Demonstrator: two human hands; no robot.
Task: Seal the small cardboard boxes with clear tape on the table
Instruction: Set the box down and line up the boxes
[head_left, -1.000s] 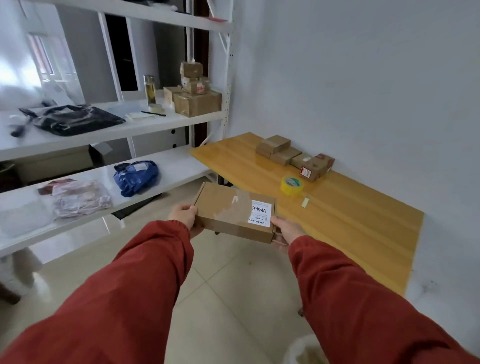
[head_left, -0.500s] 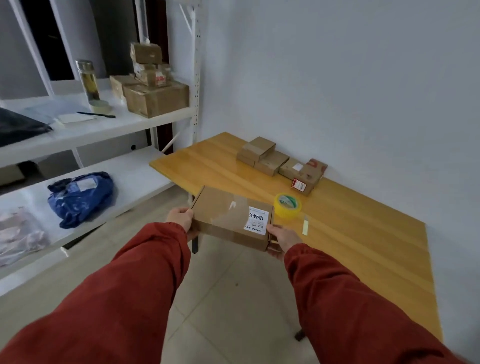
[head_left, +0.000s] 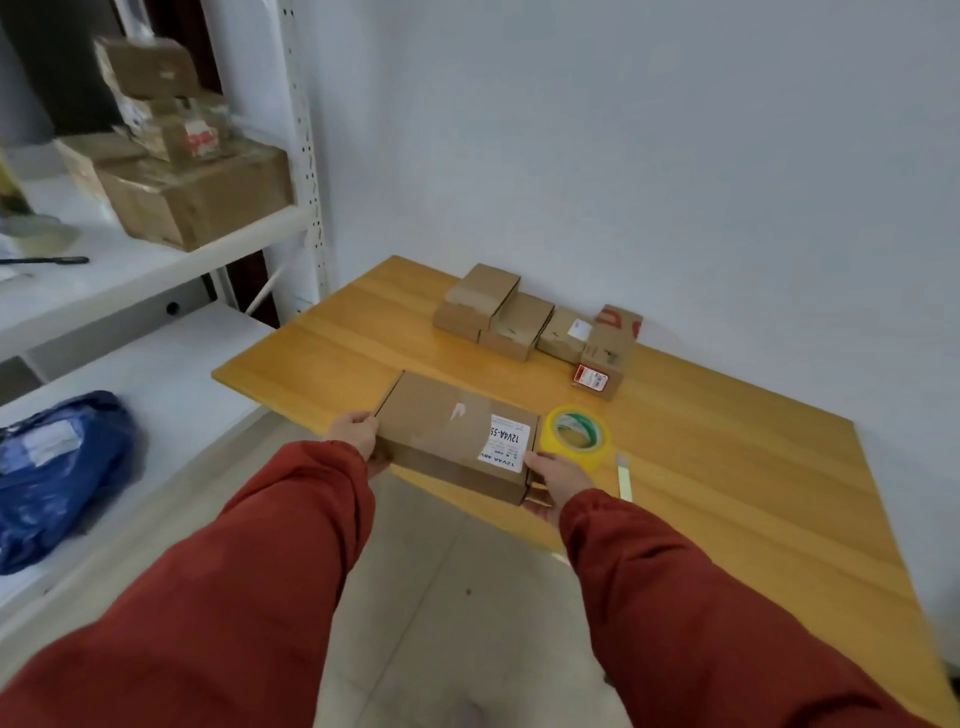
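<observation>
Cardboard box (head_left: 452, 431), flat and brown with a white printed label (head_left: 506, 441) on its lid, was gripped at both ends by a person in red sleeves (head_left: 234, 597). The left hand (head_left: 356, 434) clasped the left end, thumb at the top edge and fingers curled underneath. The right hand (head_left: 558, 478) clasped the right end beside the label, thumb on top and fingers wrapped below the corner.

The cardboard box lay over the near edge of a yellow wooden table (head_left: 727, 467), close to its near left corner. Whether it rested on the wood or was held just above it could not be told. Just beyond the right hand, a roll of tape (head_left: 574, 436) with a yellow tint lay flat by the box's right end. A pale narrow strip (head_left: 623, 475) lay to the right of the roll, near the same edge.

Along the far edge, against a plain white wall (head_left: 623, 130), four small cardboard boxes (head_left: 519, 325) sat side by side, the rightmost marked in red.

Off the table's left edge stood white metal shelving (head_left: 156, 260). Its upper shelf carried stacked brown boxes (head_left: 197, 192), blurred, and a dark pen (head_left: 47, 260). Its lower shelf carried a blue plastic bag (head_left: 57, 467). A pale tiled floor (head_left: 441, 597) showed between the arms.
</observation>
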